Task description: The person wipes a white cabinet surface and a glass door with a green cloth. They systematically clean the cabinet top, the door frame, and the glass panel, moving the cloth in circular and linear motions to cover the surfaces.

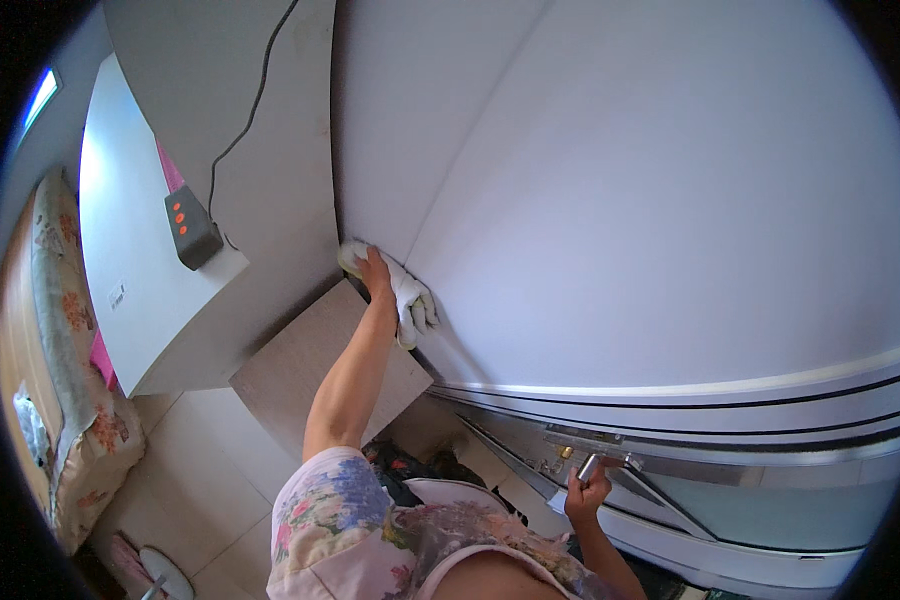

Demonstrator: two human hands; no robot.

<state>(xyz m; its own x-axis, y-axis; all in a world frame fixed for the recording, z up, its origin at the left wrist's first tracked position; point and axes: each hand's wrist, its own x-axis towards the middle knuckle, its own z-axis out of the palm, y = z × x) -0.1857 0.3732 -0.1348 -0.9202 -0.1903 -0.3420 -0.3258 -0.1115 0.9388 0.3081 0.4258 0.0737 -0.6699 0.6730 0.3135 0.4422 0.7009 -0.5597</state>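
Note:
My left arm is stretched forward, and my left hand (375,274) grips a folded white cloth (413,303). The cloth lies against the pale wall (630,220), in the corner where it meets a grey-white panel. Part of the cloth hangs loosely beside my wrist. Lower right, my right hand (587,492) is closed around a short silver handle (589,467) by an open glazed frame (770,510). A small brass-coloured fitting (565,454) sits just left of that handle.
A grey power strip (192,230) with orange sockets rests on a white panel (150,290), its dark cord running upward. Below my left arm stands a wood-grain cabinet (295,365). A bed with a floral cover (75,330) lies far left, beside a tiled floor (205,450).

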